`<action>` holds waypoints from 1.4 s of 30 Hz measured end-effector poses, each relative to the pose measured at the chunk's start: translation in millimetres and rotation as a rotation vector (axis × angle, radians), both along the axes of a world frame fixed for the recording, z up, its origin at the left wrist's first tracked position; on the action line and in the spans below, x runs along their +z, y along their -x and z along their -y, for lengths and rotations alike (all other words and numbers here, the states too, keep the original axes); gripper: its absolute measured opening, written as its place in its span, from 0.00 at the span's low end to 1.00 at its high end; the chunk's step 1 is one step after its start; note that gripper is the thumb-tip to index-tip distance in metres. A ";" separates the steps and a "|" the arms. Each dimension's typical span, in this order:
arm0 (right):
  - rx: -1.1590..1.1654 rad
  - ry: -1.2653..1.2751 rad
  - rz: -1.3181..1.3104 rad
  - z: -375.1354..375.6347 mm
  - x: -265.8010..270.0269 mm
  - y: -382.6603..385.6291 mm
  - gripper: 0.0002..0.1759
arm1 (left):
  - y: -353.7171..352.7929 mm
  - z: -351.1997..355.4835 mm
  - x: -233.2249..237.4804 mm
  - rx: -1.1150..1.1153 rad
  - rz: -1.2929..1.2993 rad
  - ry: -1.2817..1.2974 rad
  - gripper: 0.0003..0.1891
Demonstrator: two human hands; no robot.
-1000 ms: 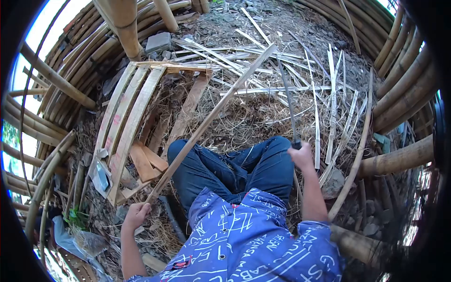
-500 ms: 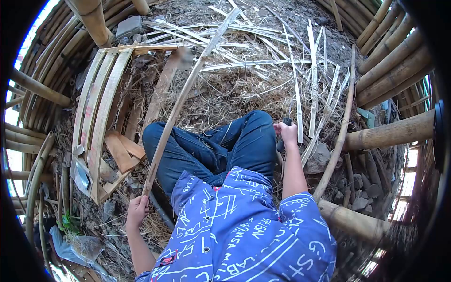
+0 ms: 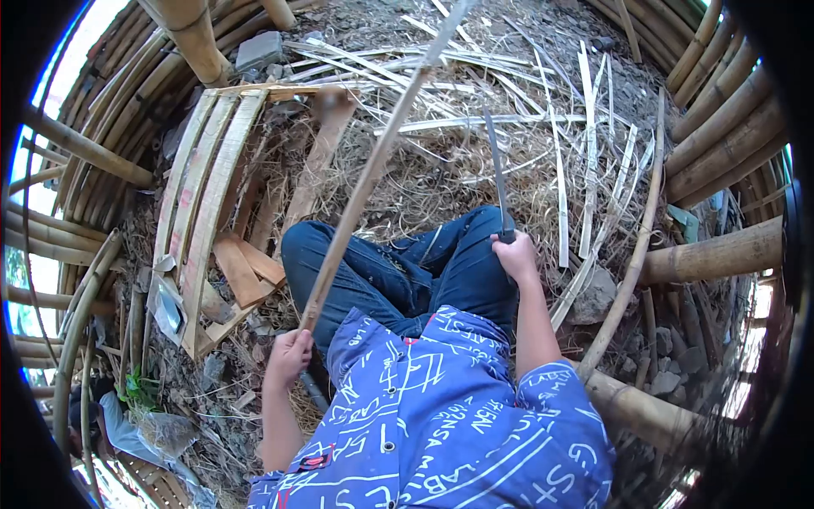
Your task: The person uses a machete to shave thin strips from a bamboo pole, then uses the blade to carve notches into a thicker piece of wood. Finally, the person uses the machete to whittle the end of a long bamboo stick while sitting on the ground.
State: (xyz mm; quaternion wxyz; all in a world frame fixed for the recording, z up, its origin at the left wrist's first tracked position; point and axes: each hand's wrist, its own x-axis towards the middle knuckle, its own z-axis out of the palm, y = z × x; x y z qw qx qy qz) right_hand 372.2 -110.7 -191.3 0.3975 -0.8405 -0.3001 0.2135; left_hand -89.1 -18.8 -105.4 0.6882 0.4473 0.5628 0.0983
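At the 9 o'clock edge the stacked bamboo poles lay as they had a second before, and the slatted frame beside them had not shifted either. What changed began with my left hand. It was closed around the lower end of the bamboo strip, and against half a second earlier it had come in from the 8 o'clock side towards my left knee. That stood the strip steeper, so it ran from my fist up towards 1 o'clock and out past the top of the view, over the litter on the ground.

To the right of the strip, the knife was showing again. Half a second earlier my right hand had been low against my right knee and I could see no blade. Now the hand gripped the handle with the blade pointing to 12 o'clock, much as it had stood a full second before. Blade and strip were apart, with a clear gap between them, so I judged that the edge was lifted clear of the strip and not biting into it.

Further towards 3 o'clock the loose slivers, the stone and the thick pole lay unchanged.
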 end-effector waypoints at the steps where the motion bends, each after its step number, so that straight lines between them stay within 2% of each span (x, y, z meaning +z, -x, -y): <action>1: 0.006 0.025 -0.013 -2.6 12.9 8.2 0.09 | -1.3 1.8 -11.2 0.011 0.078 0.044 0.16; 2: 0.017 0.013 -0.015 -3.9 12.7 11.5 0.09 | -4.5 4.9 -19.4 0.009 0.123 0.075 0.15; 4: 0.126 -0.075 -0.208 -4.3 11.3 16.9 0.06 | -12.5 9.4 -31.2 -0.021 0.163 0.166 0.14; 8: 0.259 -0.191 -0.204 -9.1 32.3 46.7 0.05 | -37.2 19.3 -54.9 -0.088 0.159 0.119 0.13; 10: 0.281 -0.145 -0.216 -10.1 35.4 57.7 0.05 | -49.6 20.3 -59.4 -0.194 -0.043 -0.075 0.15; 12: 0.372 -0.161 -0.242 -12.4 29.1 64.8 0.07 | -56.6 17.5 -55.4 -0.181 -0.107 -0.055 0.15; 16: 0.432 -0.045 -0.174 -14.9 13.6 78.1 0.12 | -62.7 21.7 -57.3 -0.183 -0.177 -0.151 0.15; 21: 0.536 0.116 -0.057 -18.6 33.0 94.2 0.15 | -67.8 24.4 -57.0 -0.216 -0.232 -0.280 0.16; 23: 0.576 0.149 -0.034 -20.3 32.5 99.7 0.15 | -68.8 26.2 -58.6 -0.218 -0.230 -0.427 0.16; 25: 0.634 0.224 -0.013 -23.6 33.1 105.2 0.16 | -68.7 24.4 -51.8 -0.266 -0.230 -0.396 0.16; 30: 0.660 0.255 0.030 -31.3 37.1 115.8 0.16 | -66.9 26.3 -47.8 -0.317 -0.225 -0.408 0.16; 34: 0.646 0.313 0.129 -42.4 33.3 106.8 0.15 | -68.6 30.9 -52.5 -0.258 -0.219 -0.438 0.16; 38: 0.540 0.406 0.213 -60.8 25.9 69.9 0.14 | -63.3 34.9 -58.0 -0.292 -0.230 -0.536 0.15; 40: 0.471 0.414 0.140 -69.7 21.1 43.4 0.15 | -64.8 32.5 -57.8 -0.314 -0.249 -0.528 0.15; 42: 0.503 0.482 0.220 -73.0 28.6 28.8 0.16 | -64.9 32.3 -58.6 -0.341 -0.262 -0.521 0.15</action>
